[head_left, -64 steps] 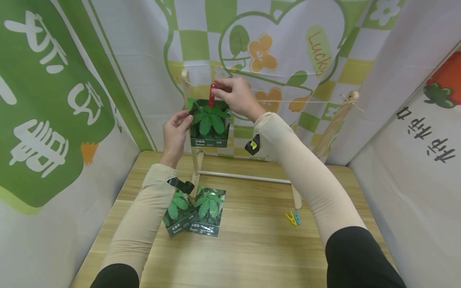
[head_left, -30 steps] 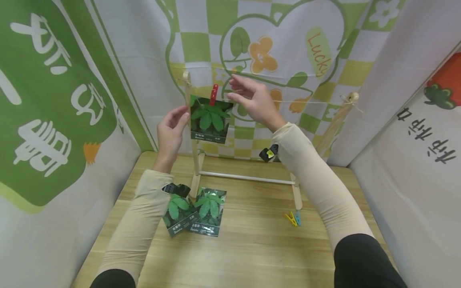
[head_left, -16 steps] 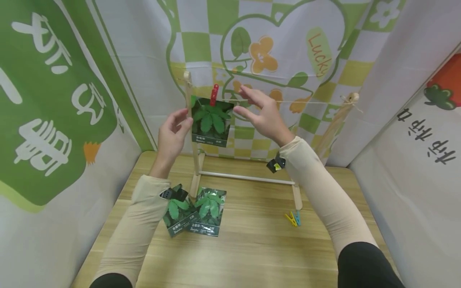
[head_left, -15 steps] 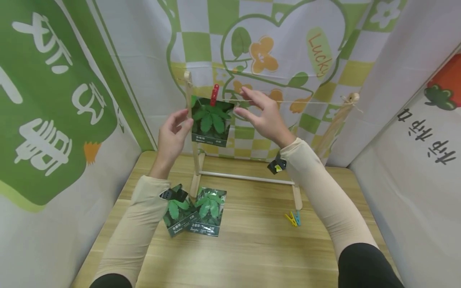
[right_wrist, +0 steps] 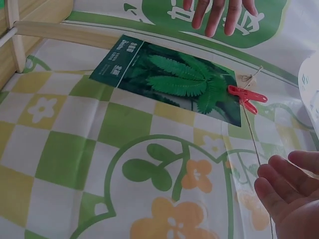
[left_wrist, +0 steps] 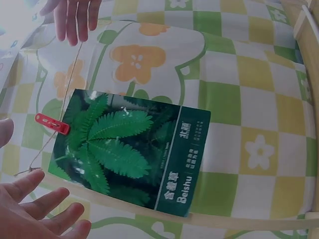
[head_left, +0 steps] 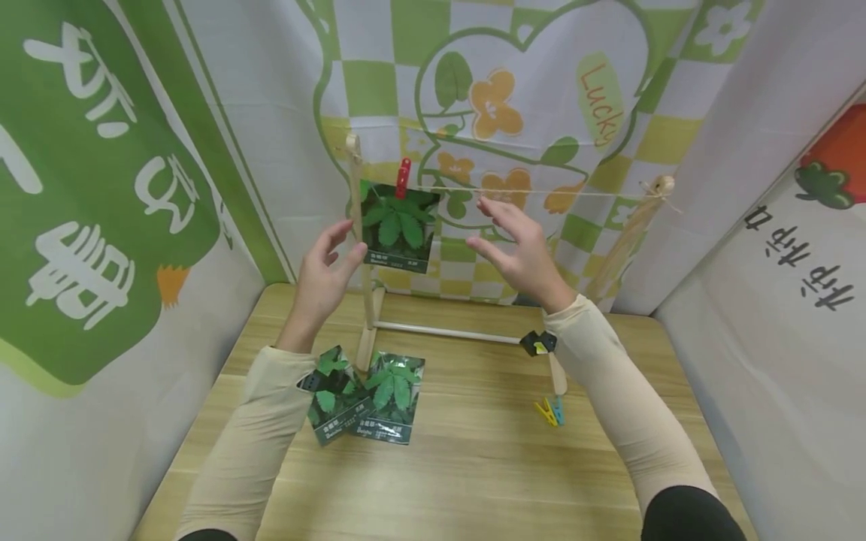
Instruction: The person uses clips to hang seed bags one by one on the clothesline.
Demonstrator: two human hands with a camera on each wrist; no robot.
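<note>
Packet (head_left: 401, 225) is hanging from the string (head_left: 582, 193) on one red clip (head_left: 402, 180) — left grip (head_left: 325, 278) is hovering loose-fingered just beside it, right grip (head_left: 521, 248) is hovering spread near the string, both holding nothing. One stray brush could be shaking that single clip loose.

"Lucky" stands in red letters on the far cloth (head_left: 534, 113). The hanging packet (left_wrist: 119, 147) reads "含羞草" and "Beishu" in white. Two packets (head_left: 392, 387) on the worktop (head_left: 473, 466) bear small, unclear print. White Chinese characters mark the left green cloth (head_left: 88, 188), black ones the right wall (head_left: 737, 338).
</note>
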